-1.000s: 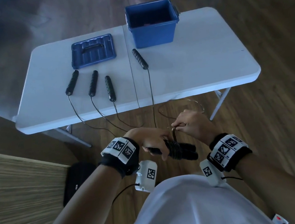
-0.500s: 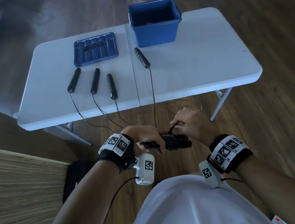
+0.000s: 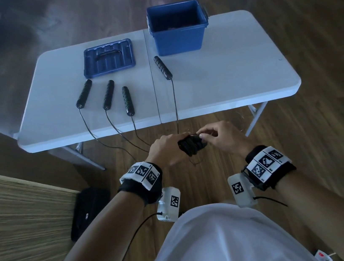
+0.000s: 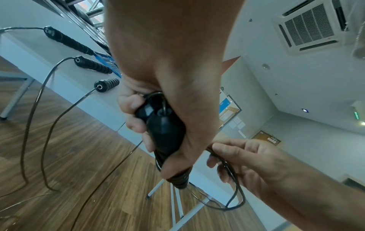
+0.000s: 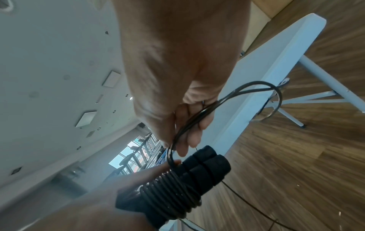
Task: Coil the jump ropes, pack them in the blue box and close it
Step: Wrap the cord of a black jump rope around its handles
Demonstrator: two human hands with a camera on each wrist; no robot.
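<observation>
A: Starting with the largest item, what is laid out?

B: A white folding table [image 3: 225, 74] is seen at twelve o'clock from the person. On it, a blue box [image 3: 178, 38] stands open at the far edge, with its lid [image 3: 109, 58] lying flat at about ten o'clock from it. Four black handles [image 3: 127, 101] lie on the tabletop, and their cords are trailed over the near edge to the floor.

A: And the rope in hand?

B: A pair of handles wound with cord, the bundle [image 5: 177, 193], is gripped by the left hand [image 3: 167, 151], fingers curled tight round it. Its long axis is pointed toward three o'clock, at the right hand [image 3: 223, 138].

A: What is that hand doing?

B: A loose loop of cord [image 5: 256, 93] is pinched between its thumb and fingers. The loop lies just beside the free end of the bundle, at about four o'clock in the right wrist view.

A: So the next move?

B: Probably the last slack is to be wound round that axis by the right hand, which is nearer the free end, before the box is reached.
</observation>
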